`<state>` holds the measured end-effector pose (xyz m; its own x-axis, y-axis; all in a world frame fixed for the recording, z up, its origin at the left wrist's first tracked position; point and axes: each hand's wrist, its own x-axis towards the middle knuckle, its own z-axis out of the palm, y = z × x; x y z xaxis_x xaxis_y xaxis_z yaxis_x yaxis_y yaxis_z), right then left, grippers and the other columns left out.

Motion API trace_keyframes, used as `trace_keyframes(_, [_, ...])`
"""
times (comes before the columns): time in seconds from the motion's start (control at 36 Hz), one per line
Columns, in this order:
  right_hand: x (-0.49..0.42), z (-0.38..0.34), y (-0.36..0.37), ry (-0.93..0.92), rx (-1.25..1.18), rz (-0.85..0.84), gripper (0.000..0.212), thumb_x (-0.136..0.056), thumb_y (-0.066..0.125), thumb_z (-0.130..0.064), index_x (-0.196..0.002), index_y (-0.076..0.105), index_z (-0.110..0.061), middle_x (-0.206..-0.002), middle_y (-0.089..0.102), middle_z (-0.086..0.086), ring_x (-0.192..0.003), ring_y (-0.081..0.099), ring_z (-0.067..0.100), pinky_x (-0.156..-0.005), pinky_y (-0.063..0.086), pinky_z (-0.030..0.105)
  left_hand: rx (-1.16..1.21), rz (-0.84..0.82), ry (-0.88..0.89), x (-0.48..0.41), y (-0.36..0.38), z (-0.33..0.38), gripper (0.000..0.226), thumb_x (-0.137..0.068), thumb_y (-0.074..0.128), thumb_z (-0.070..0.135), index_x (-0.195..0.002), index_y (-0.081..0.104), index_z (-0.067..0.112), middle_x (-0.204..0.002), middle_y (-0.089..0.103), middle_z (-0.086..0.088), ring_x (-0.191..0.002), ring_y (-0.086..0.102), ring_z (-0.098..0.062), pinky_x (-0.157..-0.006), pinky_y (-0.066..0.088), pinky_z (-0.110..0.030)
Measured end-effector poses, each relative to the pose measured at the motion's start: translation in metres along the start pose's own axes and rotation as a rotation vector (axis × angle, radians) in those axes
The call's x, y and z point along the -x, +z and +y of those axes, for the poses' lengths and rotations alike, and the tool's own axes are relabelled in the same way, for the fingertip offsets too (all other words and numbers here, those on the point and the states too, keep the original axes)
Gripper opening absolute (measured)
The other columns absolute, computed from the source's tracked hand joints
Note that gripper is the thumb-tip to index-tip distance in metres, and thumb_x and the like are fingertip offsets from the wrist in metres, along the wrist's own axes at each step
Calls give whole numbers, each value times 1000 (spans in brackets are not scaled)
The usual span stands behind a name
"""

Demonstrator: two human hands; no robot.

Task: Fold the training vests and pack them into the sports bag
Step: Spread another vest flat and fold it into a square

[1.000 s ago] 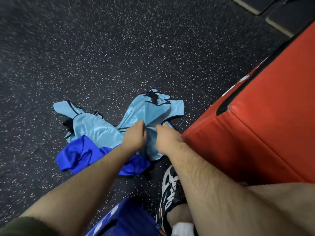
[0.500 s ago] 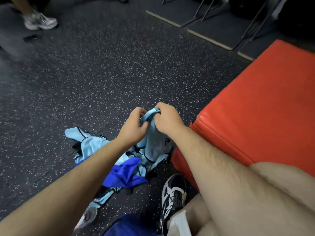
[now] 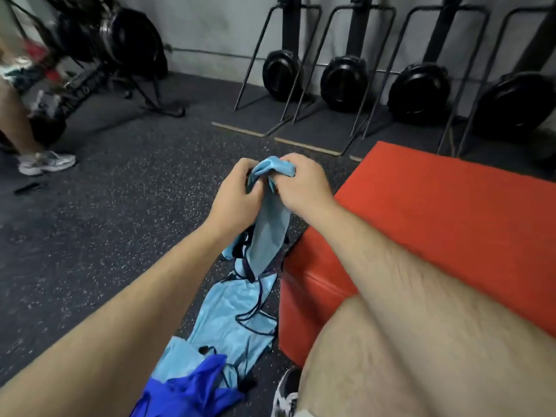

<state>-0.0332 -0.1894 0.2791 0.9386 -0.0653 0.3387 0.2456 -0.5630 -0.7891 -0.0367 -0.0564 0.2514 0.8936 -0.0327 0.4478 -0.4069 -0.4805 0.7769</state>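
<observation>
My left hand [image 3: 237,191] and right hand [image 3: 301,188] are up in front of me, close together with knuckles almost meeting. Both have their fingers curled tight round the bunched top edge of a pale blue vest [image 3: 267,233]. A fold of the cloth pokes out above my fists at twelve o'clock. The rest hangs straight down toward six o'clock, where its dark-trimmed lower end meets more pale blue cloth [image 3: 228,320] lying crumpled on the speckled floor [image 3: 120,221]. I cannot tell whether that cloth is one vest or several. Further toward six o'clock, partly over that pale heap, lies a royal blue vest [image 3: 192,389], near my shoe [image 3: 285,395]. At three o'clock from the hanging vest is the red padded block [image 3: 436,221], its corner just beside the cloth, and my bare thigh lies across its near end. Far off at twelve to two o'clock, black machines [image 3: 343,82] stand upright along the wall. At nine to ten o'clock another person's pale trainer [image 3: 45,162] rests on the floor, well apart from the vests.
</observation>
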Motion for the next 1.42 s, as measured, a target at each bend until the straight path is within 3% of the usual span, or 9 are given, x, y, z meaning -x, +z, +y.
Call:
trace_keyframes(0.19, [-9,-20,-117,-67,-13,218,12,-87,56,-12,-86,67,-6,-90,68,5,-85,62,20,-73,50,36,-18,-177,22,-33,30,87,12,-87,53,21,-98,58,22,-89,67,5,-84,64,-14,-75,53,-38])
trace_keyframes(0.56, [46,41,-321,-138,273,445,18,-84,59,-6,-97,65,-16,-97,53,0,-84,50,11,-69,35,12,42,-212,352,-42,169,236,6,-85,54,8,-87,55,13,-76,54,8,-67,47,-4,-55,33,-15])
trace_keyframes(0.69, [112,120,-356,49,467,310,22,-79,62,-1,-96,68,-13,-92,53,2,-86,50,16,-70,31,19,-31,-578,388,15,238,221,13,-75,59,13,-87,59,12,-79,57,5,-70,51,-6,-65,43,-25])
trace_keyframes(0.83, [185,180,-367,559,547,-233,20,-67,64,-19,-86,71,-15,-85,67,4,-78,64,24,-72,55,39,-348,-1153,377,59,283,182,51,-67,51,58,-89,70,16,-92,68,-5,-84,64,-17,-80,52,-37])
trace_keyframes(0.92, [200,190,-369,712,697,-457,30,-76,59,-25,-102,74,-23,-107,59,2,-108,52,24,-99,45,37,-484,-1078,431,55,297,162,56,-64,38,59,-73,63,9,-83,65,-14,-79,63,-25,-74,52,-40])
trace_keyframes(1.03, [181,204,-373,591,617,-171,13,-79,55,-39,-85,66,-38,-115,53,-6,-119,42,22,-107,36,36,-531,-974,405,32,310,146,41,-60,33,60,-77,62,36,-95,66,1,-98,62,-22,-88,49,-34])
trace_keyframes(1.17, [167,226,-362,430,658,-70,30,-86,57,-28,-115,64,-31,-117,56,-5,-122,45,23,-106,39,39,-580,-946,320,24,332,137,55,-64,37,84,-84,58,37,-98,64,7,-99,58,-22,-90,49,-41])
trace_keyframes(1.31, [154,231,-350,391,644,-105,33,-91,55,-20,-122,62,-30,-127,55,-5,-123,45,19,-107,38,40,-405,-955,265,29,354,155,33,-85,68,50,-83,61,17,-76,60,6,-69,54,-14,-64,40,-31])
trace_keyframes(1.42, [147,235,-344,295,584,-74,41,-90,57,-17,-129,59,-30,-130,53,-8,-124,46,20,-108,38,40,-287,-900,338,31,361,160,24,-86,72,34,-80,58,15,-80,54,1,-76,52,-19,-63,38,-26])
